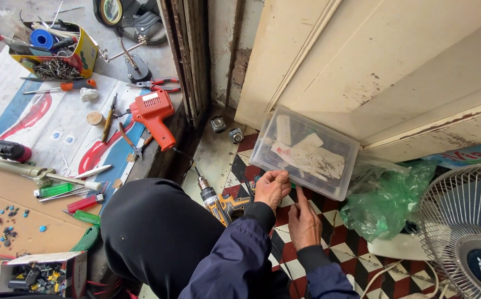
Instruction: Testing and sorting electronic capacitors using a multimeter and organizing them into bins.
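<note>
Head view: left hand point(272, 188) fingers pinch the near rim of a clear rectangular plastic box point(305, 151) of paper-wrapped parts, leaning against the cream door on the checkered floor; right hand point(303, 221) rests released, forefinger pointing; nothing taken out yet.

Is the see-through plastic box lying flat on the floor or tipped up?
Tipped up. The clear box leans against the cream door, its near edge on the checkered floor, where the left hand grips it.
</note>
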